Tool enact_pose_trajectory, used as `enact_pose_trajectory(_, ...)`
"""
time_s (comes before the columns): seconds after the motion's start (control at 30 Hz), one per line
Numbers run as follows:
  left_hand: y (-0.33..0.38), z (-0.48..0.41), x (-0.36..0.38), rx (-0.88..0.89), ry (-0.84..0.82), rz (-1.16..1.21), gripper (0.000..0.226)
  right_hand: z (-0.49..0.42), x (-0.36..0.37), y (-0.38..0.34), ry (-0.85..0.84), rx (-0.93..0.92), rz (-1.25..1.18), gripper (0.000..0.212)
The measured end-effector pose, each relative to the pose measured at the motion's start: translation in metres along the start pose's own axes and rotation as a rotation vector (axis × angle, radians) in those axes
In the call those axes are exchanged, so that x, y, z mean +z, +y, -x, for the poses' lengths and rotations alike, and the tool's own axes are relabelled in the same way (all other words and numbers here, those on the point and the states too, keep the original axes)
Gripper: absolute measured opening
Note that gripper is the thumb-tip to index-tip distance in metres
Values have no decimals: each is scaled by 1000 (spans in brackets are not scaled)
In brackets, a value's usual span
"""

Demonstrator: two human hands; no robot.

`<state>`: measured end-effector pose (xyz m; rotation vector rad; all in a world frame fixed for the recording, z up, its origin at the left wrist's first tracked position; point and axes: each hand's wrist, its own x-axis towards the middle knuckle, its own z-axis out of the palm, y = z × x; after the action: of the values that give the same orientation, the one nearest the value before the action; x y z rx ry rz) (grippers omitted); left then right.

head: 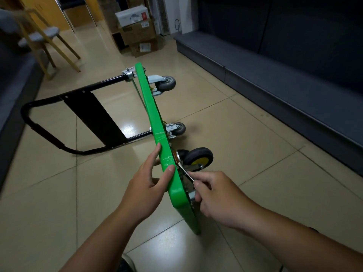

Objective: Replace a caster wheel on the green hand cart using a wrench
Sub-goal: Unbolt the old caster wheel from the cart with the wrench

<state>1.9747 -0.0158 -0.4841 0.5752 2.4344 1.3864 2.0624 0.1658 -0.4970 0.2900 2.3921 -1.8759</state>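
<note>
1. Bracing the green hand cart (pixel 152 110), tipped up on one long side on the tiled floor (pixel 255 138), with the left grip (pixel 149 181) at lower centre. Open, with straight fingers and thumb pressed on the upper rim and nothing held. Probably there to stop the deck toppling or twisting under the tool.
2. Pinching a slim wrench (pixel 185 173) in the right grip (pixel 214 195), closed on the tool's handle just right of the deck. Reaching with the tool head toward the mounting plate of the black caster wheel (pixel 198 157) with the yellow hub. Cannot tell whether it is seated on a nut: too small.
3. Looks like bolt work at that plate. Tightening or loosening? No telling from here.
4. Spotting the middle grey caster (pixel 177 128) and the far grey caster (pixel 167 83) further up the frame, both mounted and pointing right.
5. Noting the black handle (pixel 92 112) folded out flat to the left, likely serving as a prop for the standing deck.
6. Plenty of bare tile right of the wheels before the dark bench (pixel 294 91) along the right side. Tighter at the wrench itself, hemmed in by the deck's underside and the wheel fork, so short strokes seem wise.
</note>
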Motion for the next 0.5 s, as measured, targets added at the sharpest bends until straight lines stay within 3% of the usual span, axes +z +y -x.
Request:
enact_pose_trajectory(0.13,-1,0,0,2,-10,-3,83,1,10,4,-5,-55,163,36)
enact_pose_trajectory(0.27,-2,0,0,-3,-14,21,84,5,14,18,-81,-58,44,52)
enact_pose_trajectory(0.5,-4,-3,1,-15,1,66,80,-22,4,55,-5,-303,288,65)
